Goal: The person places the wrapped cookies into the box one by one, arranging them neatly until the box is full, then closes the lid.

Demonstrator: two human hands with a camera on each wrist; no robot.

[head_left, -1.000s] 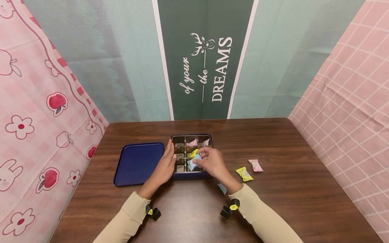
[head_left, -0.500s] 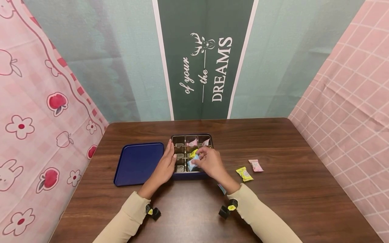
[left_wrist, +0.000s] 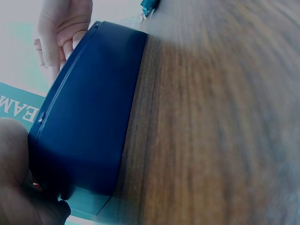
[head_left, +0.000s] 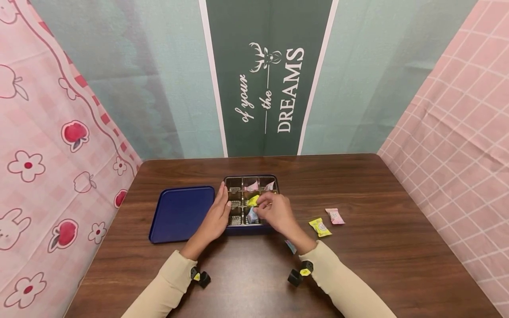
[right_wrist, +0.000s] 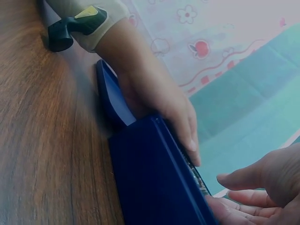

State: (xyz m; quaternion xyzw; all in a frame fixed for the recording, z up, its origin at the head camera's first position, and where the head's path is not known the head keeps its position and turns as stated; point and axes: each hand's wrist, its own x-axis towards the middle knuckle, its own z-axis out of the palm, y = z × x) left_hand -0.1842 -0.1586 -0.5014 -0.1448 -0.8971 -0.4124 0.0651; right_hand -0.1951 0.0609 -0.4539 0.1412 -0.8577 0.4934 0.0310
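left hand [head_left: 216,217], fingers straight and together, rests against the box [head_left: 247,231]. right hand [head_left: 278,213], thumb and fingers parted, hovers by the blue candy [head_left: 251,216] inside.

The left sleeve [head_left: 165,282] and right sleeve [head_left: 342,280] were long, plain and beige. On them sat the left camera [head_left: 204,279] and right camera [head_left: 295,278], black and blocky, each marked with yellow. The left hand [head_left: 216,217] and right hand [head_left: 278,213] were bare.
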